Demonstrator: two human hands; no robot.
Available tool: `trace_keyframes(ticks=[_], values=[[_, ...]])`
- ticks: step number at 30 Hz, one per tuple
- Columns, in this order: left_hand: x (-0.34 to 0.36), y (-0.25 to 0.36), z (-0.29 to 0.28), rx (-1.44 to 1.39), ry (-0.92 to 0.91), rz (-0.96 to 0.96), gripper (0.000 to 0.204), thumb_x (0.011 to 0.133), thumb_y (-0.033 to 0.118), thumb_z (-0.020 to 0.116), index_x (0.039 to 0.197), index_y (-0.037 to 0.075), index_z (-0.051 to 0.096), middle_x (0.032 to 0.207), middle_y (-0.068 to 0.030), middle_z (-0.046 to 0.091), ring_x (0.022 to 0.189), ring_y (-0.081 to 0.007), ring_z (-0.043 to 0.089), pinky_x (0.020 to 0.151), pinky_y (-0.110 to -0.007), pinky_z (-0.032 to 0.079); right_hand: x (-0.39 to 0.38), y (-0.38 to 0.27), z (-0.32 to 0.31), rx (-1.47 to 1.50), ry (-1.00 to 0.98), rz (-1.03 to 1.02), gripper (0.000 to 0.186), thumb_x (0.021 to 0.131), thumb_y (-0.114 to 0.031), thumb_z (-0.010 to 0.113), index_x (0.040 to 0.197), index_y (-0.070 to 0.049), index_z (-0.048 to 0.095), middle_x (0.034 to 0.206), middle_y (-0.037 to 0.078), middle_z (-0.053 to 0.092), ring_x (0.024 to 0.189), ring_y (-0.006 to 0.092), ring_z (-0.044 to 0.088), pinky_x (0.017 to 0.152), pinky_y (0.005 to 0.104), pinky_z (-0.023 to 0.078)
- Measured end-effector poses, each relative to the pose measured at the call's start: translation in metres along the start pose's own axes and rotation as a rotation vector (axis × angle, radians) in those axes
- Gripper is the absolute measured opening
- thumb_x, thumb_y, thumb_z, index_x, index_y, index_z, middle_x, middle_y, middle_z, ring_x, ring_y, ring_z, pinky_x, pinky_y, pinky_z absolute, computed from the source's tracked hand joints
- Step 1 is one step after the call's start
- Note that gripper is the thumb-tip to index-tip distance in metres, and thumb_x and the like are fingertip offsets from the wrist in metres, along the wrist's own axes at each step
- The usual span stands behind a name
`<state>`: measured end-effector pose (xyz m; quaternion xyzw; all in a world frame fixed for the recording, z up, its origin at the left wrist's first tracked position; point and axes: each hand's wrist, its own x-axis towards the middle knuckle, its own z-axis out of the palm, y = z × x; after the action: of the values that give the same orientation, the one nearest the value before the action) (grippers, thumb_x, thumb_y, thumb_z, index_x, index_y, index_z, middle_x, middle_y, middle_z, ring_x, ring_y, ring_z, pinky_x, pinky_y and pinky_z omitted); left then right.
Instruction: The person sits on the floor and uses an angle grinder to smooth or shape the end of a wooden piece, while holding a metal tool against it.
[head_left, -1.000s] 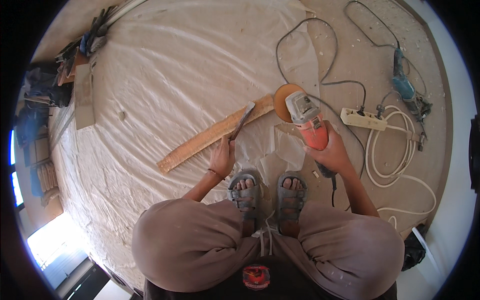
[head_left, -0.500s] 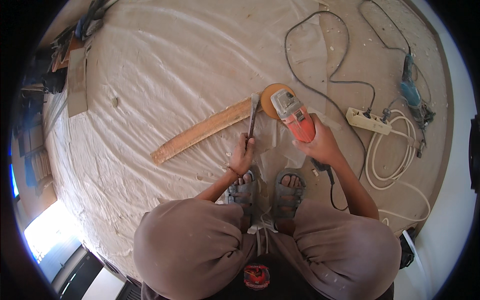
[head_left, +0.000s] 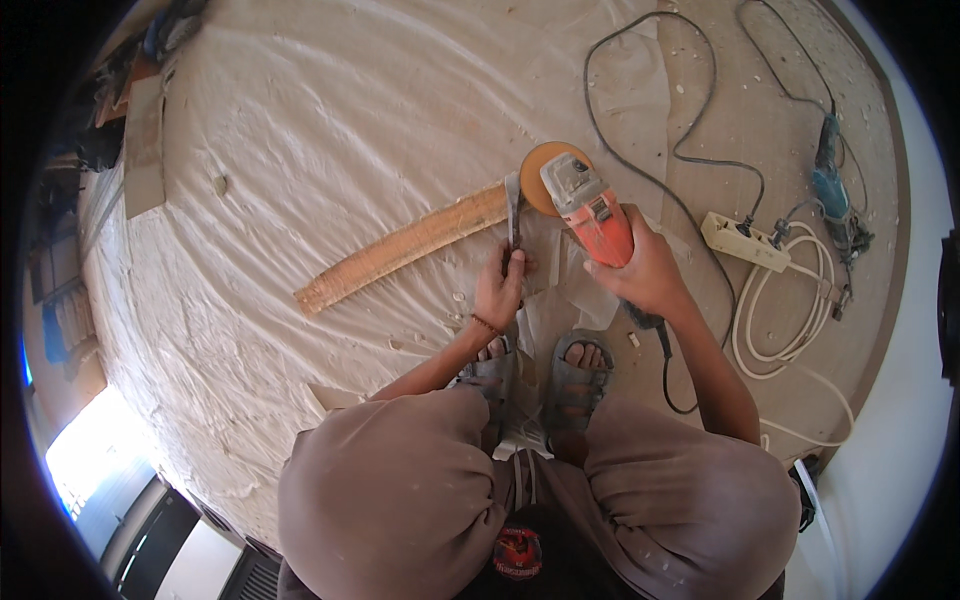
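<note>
My left hand (head_left: 500, 285) is closed around a dark-handled metal blade tool (head_left: 513, 205), held upright over the right end of a long, slightly curved wooden strip (head_left: 400, 246) on the plastic sheet. In my right hand (head_left: 650, 270) is an orange-red and grey angle grinder (head_left: 595, 225); its flat yellow-tan disc (head_left: 540, 165) is beside the tool's blade, touching or nearly so. The grinder's black cord runs down near my right foot. My sandaled feet (head_left: 580, 380) are below both hands.
A plastic sheet (head_left: 300, 120) covers the floor. At right lie a teal power tool (head_left: 830, 190), a cream power strip (head_left: 732, 240), looped cables and a coiled white cord (head_left: 760, 355). A grey board (head_left: 145, 150) and piled items are at upper left, a white wall at right.
My left hand has raised the blade tool upright and moved it right, toward the grinder's disc. My right hand and grinder have shifted slightly up and left in view.
</note>
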<state>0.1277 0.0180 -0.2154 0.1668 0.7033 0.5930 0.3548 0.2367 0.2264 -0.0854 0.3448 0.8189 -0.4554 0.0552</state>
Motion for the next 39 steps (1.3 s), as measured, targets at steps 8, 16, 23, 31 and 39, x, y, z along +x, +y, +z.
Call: trace_keyframes(ticks=[8,16,23,31,39], values=[[0.000,-0.009,0.007,0.137,0.064,-0.008,0.030,0.109,0.027,0.045,0.120,0.001,0.054,0.073,-0.0108,0.056,0.065,-0.0254,0.058,0.064,-0.041,0.047,0.008,-0.002,-0.001,-0.070,-0.026,-0.014,0.071,0.074,-0.031,0.081,0.129,-0.006,0.045,0.109,0.024,0.070,0.102,0.0452,0.067,0.086,0.0506,0.053],[0.001,0.003,0.013,0.239,0.103,0.049,0.032,0.109,0.029,0.043,0.115,0.000,0.056,0.073,-0.0097,0.055,0.065,-0.0222,0.056,0.062,-0.037,0.045,0.014,-0.005,-0.003,-0.054,-0.035,-0.024,0.069,0.075,-0.031,0.081,0.129,-0.006,0.045,0.108,0.024,0.070,0.101,0.0453,0.067,0.085,0.0508,0.053],[0.003,0.010,0.013,0.241,0.119,0.093,0.023,0.106,0.021,0.045,0.110,0.000,0.054,0.074,-0.0220,0.057,0.067,-0.0426,0.059,0.060,-0.049,0.043,0.021,-0.006,-0.002,-0.080,-0.026,-0.021,0.071,0.075,-0.031,0.081,0.131,-0.006,0.044,0.108,0.024,0.070,0.100,0.0459,0.067,0.084,0.0517,0.053],[0.002,0.011,0.015,0.249,0.132,0.077,0.024,0.107,0.022,0.046,0.112,0.001,0.055,0.077,-0.0211,0.058,0.070,-0.0428,0.060,0.063,-0.048,0.045,0.027,-0.003,-0.001,-0.087,-0.039,-0.028,0.073,0.074,-0.031,0.081,0.132,-0.005,0.044,0.106,0.024,0.070,0.098,0.0460,0.068,0.083,0.0521,0.053],[0.001,0.007,0.017,0.275,0.149,0.055,0.023,0.106,0.022,0.047,0.112,0.001,0.055,0.080,-0.0223,0.061,0.074,-0.0452,0.061,0.065,-0.050,0.045,0.030,-0.008,0.002,-0.092,-0.038,-0.031,0.073,0.074,-0.033,0.081,0.131,-0.006,0.044,0.103,0.025,0.070,0.094,0.0467,0.068,0.080,0.0527,0.053]])
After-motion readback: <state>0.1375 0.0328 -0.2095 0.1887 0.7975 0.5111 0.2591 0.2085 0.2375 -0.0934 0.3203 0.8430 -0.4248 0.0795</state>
